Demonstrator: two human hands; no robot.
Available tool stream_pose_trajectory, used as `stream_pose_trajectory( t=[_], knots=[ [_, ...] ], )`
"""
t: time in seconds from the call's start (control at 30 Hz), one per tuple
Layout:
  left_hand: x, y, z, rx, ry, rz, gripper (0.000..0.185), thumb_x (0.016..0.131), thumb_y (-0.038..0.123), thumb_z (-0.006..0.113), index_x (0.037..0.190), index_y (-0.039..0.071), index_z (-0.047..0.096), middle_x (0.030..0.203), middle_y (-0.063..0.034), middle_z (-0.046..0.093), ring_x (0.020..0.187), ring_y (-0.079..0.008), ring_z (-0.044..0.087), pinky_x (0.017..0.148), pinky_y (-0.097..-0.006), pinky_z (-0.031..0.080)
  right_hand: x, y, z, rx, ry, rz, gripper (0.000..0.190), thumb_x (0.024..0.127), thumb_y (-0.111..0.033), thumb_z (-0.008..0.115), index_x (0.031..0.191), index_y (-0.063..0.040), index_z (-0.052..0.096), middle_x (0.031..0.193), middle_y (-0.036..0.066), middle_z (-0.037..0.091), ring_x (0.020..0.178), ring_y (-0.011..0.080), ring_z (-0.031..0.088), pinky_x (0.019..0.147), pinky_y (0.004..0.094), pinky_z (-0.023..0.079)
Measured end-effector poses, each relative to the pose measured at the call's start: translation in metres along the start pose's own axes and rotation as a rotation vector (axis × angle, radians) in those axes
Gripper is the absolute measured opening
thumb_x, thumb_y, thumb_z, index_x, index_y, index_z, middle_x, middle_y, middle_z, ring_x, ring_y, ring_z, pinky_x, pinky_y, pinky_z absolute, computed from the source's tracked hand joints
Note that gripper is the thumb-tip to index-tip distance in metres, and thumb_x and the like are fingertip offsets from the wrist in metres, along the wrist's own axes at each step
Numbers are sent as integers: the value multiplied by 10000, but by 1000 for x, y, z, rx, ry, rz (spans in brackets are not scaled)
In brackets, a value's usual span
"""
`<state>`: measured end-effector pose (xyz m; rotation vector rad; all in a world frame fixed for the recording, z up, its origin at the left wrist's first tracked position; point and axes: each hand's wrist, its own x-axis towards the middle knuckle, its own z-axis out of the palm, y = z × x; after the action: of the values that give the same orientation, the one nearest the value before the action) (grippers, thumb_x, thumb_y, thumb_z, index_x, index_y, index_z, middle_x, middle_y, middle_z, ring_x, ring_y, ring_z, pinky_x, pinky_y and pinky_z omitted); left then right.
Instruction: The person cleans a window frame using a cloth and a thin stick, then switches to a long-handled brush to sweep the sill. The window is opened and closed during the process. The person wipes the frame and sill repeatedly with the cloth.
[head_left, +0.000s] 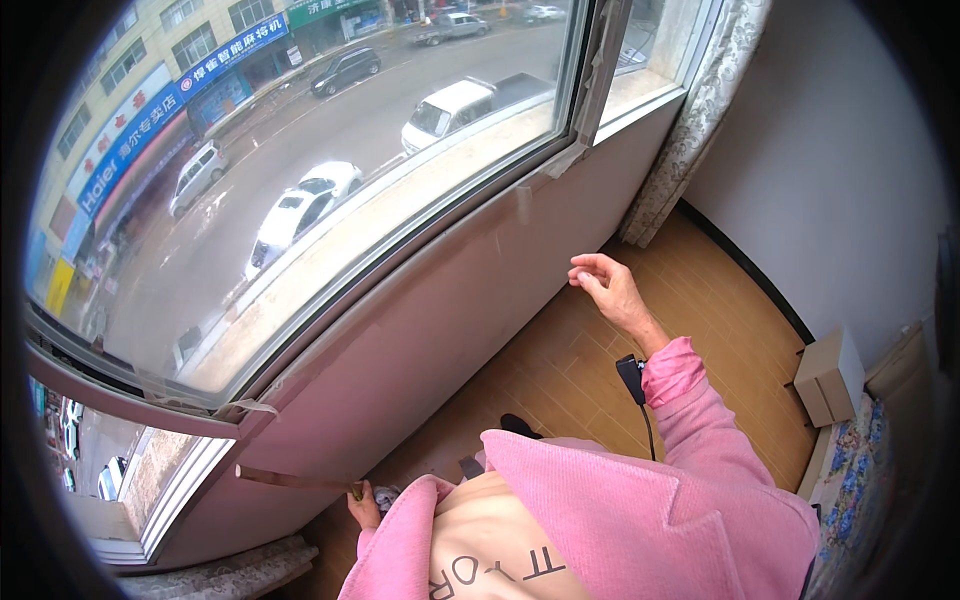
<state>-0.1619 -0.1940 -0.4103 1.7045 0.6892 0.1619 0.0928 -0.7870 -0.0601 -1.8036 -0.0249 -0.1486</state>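
Note:
My left hand (364, 505), low in the view, is closed around a slim brown stick (296, 478), probably wooden. The stick reaches out leftward before the wall under the window. A crumpled greyish cloth (386, 496) shows right beside that hand; whether it is held too cannot be told. Raised above the floor, my right hand (609, 291) has loosely bent fingers with nothing visible in them. It is nearest to the pink wall (450, 322) below the large window (360, 202). A black clip-like device (631, 379) with a cable hangs by my right cuff.
Loose, peeling film (255, 407) clings to the window frame's lower corner. A patterned curtain (675, 165) hangs at the right, another (225, 577) at lower left. A small bedside cabinet (829, 379) and floral bedding (855, 457) stand right. Parked cars (300, 217) line the street outside.

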Motion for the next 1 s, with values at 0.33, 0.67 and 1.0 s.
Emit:
stream_pose_trajectory(
  t=[0.33, 0.67, 1.0],
  knots=[
    [-53, 70, 44, -20, 416, -138, 573, 958, 142, 678, 1461, -6, 448, 1112, -120, 623, 984, -197, 583, 886, -336, 483, 219, -19, -106, -6, 351, -337, 603, 901, -84, 649, 1447, 51, 430, 1418, 236, 518, 1298, 302, 537, 1073, 385, 452],
    [-75, 68, 57, 105, 439, -81, 571, 963, 186, 679, 1461, 15, 459, 1112, -144, 632, 997, -203, 584, 915, -347, 467, 282, -23, -108, 81, 346, -394, 648, 863, -137, 706, 1410, 94, 445, 1320, 173, 587, 1233, 240, 560, 1020, 352, 473],
    [-90, -8, 56, -34, 470, -202, 498, 909, 192, 746, 1369, 97, 578, 938, -64, 631, 813, -152, 587, 730, -303, 504, 285, -34, -101, -595, 518, -397, 559, 840, -234, 693, 1310, 26, 541, 1159, 261, 606, 1132, 409, 583, 1003, 461, 468]
  ],
)
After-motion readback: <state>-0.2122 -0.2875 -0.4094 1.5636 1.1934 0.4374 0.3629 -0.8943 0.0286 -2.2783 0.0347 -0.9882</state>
